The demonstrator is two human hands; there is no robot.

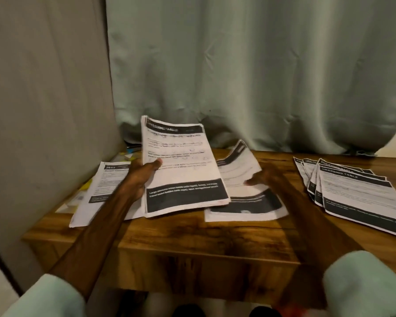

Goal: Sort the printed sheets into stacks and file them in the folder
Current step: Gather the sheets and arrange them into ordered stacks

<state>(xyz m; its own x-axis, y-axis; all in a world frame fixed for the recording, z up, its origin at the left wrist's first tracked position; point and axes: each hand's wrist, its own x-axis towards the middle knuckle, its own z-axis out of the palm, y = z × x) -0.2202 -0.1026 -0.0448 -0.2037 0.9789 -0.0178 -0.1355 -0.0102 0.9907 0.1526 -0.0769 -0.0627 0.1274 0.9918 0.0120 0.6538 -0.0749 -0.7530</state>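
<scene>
One thick stack of printed sheets (183, 170) is raised at frame centre, the left hand's (144, 172) grip pinching its left edge; the blurred right hand (264, 177) touches one curled sheet (238, 163), grip unclear; on the tabletop (192, 234) lie two more groups: a left pile (101, 186) and a right fan (357, 191).

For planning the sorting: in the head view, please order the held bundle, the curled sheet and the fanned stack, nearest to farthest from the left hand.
1. The held bundle, gripped in the left hand.
2. The curled sheet, table centre.
3. The fanned stack, far right.
</scene>
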